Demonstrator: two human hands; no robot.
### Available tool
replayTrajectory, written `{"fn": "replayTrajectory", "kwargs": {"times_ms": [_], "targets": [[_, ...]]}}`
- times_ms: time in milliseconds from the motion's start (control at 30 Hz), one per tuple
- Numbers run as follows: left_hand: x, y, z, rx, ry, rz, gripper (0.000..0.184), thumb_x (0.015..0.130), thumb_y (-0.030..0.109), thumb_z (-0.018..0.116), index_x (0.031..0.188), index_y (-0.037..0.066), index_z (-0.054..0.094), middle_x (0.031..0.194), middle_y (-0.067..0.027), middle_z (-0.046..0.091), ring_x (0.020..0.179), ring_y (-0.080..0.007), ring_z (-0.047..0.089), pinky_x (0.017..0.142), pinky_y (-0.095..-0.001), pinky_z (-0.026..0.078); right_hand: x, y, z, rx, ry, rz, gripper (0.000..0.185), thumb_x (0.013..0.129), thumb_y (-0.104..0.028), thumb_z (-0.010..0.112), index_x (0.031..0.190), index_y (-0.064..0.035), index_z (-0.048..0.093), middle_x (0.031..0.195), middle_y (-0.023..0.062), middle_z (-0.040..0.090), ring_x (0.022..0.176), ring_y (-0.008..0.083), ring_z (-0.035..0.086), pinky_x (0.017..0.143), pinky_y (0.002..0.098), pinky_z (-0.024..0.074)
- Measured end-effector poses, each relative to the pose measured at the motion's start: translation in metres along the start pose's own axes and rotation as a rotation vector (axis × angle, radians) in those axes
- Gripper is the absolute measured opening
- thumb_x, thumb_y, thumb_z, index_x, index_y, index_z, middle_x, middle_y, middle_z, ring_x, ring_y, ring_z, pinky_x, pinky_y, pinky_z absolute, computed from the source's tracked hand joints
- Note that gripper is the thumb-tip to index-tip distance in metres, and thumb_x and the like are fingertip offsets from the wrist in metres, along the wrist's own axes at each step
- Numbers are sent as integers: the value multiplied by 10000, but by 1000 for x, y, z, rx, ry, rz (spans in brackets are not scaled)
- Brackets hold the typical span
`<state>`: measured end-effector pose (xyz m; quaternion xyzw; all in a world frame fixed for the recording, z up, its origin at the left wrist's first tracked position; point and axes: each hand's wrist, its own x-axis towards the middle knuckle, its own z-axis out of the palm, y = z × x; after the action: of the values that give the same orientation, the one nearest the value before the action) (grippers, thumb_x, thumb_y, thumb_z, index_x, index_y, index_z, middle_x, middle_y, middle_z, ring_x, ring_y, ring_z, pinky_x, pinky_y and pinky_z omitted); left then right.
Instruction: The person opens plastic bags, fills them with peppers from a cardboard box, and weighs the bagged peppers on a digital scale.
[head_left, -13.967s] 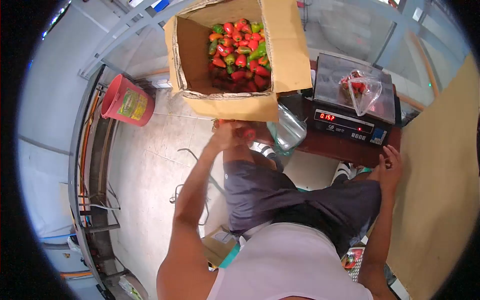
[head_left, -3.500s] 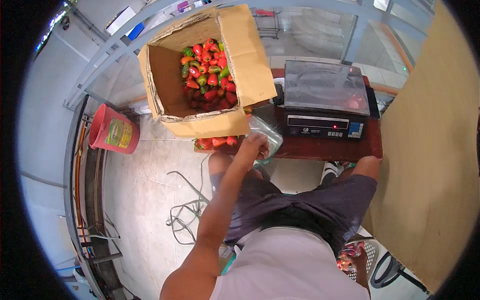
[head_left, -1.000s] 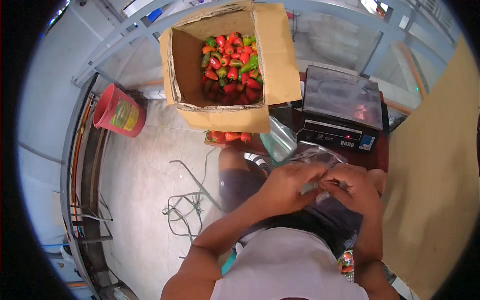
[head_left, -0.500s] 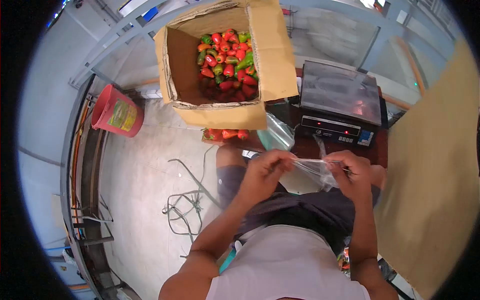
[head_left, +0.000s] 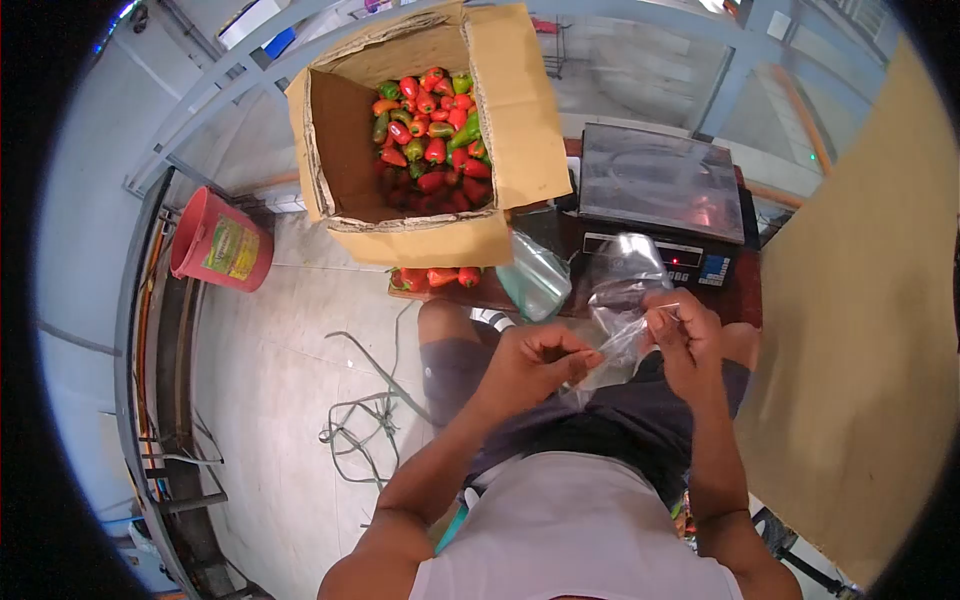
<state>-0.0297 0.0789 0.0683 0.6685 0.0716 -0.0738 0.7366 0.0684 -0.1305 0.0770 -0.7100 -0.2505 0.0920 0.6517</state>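
Above my lap, a thin clear plastic bag (head_left: 625,290) hangs between my two hands, its upper part overlapping the front of the scale. My left hand (head_left: 540,368) pinches one edge of the bag with thumb and fingertips. On the other side, my right hand (head_left: 683,335) is closed on the bag's opposite edge. The black digital scale (head_left: 660,185) has a bare metal plate. Beside it, a pack of clear plastic bags (head_left: 538,277) lies at the bench's front edge. An open cardboard box (head_left: 535,120) holds red and green peppers (head_left: 435,150).
More red peppers (head_left: 440,277) lie under the box's front flap on the dark red bench (head_left: 745,290). A pink bucket (head_left: 222,240) stands on the floor at left, with tangled green strapping (head_left: 362,440) nearer me. A large cardboard sheet (head_left: 850,340) rises at right.
The bag was stretched taut between my hands half a second ago; now it hangs looser and billows up toward the scale. My left hand has moved lower. The view has shifted slightly.
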Motion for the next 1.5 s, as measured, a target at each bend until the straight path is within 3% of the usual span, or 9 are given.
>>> {"fn": "replayTrajectory", "kwargs": {"times_ms": [133, 233, 433, 633, 733, 833, 1033, 1133, 1500], "targets": [[-3, 5, 9, -91, 60, 130, 68, 949, 41, 670, 967, -17, 701, 811, -3, 701, 738, -91, 646, 685, -236, 528, 0, -11, 3, -210, -10, -163, 136, 943, -140, 676, 899, -12, 661, 713, 69, 647, 592, 77, 585, 544, 260, 449], [-5, 9, -2, 183, -155, 125, 91, 975, 57, 638, 980, -19, 687, 831, 0, 699, 748, -88, 637, 709, -239, 520, 4, -15, 0, -288, -80, -135, 126, 927, -135, 694, 912, -12, 670, 739, 95, 671, 607, 104, 626, 559, 261, 463], [0, 5, 18, -18, 51, 169, 117, 991, 82, 623, 993, -5, 700, 820, -11, 700, 731, -64, 618, 659, -238, 497, 9, -16, -5, -330, -64, -197, 130, 915, -124, 703, 935, 0, 669, 810, 109, 690, 660, 175, 669, 604, 280, 500], [1, -1, 5, 137, -156, 28, 147, 1005, 117, 617, 982, 6, 711, 786, -24, 697, 712, -60, 610, 648, -237, 489, 12, -21, -6, -312, -152, -127, 137, 923, -133, 696, 926, 2, 673, 836, 116, 695, 688, 215, 687, 628, 309, 515], [4, -10, 10, 160, -130, 256, 147, 1002, 122, 626, 958, 8, 707, 742, -17, 680, 676, -60, 607, 608, -231, 472, 14, -18, -7, -348, -150, -74, 138, 924, -141, 695, 929, -5, 674, 832, 117, 691, 682, 215, 680, 626, 307, 512], [0, -4, 2, 33, -200, -67, 107, 983, 79, 643, 927, -1, 688, 765, -8, 675, 716, -70, 621, 649, -233, 489, 16, -17, -11, -373, -124, -115, 144, 929, -148, 687, 945, -5, 676, 830, 121, 688, 677, 223, 671, 624, 306, 511], [1, -6, 1, -18, -144, -112, 139, 920, 16, 707, 1040, 3, 640, 966, -40, 679, 896, -87, 624, 788, -247, 501, 18, -26, -21, -312, -170, -25, 195, 872, -78, 744, 1053, -22, 702, 970, 79, 734, 760, 138, 696, 657, 282, 533], [4, -12, 2, -175, -114, 126, 203, 915, 26, 715, 1098, 10, 628, 1016, -52, 674, 914, -93, 624, 787, -248, 501, 15, -19, -25, -103, -148, -94, 310, 857, -36, 753, 1159, -1, 695, 1102, 91, 732, 877, 116, 702, 740, 264, 555], [9, -4, 6, -212, -151, 50, 113, 922, 39, 708, 1019, -19, 711, 875, -29, 701, 791, -88, 641, 725, -230, 514, 11, -22, -32, -27, -268, -48, 544, 902, -3, 683, 1421, 12, 519, 1162, 142, 725, 1030, 147, 693, 896, 281, 527]]}}
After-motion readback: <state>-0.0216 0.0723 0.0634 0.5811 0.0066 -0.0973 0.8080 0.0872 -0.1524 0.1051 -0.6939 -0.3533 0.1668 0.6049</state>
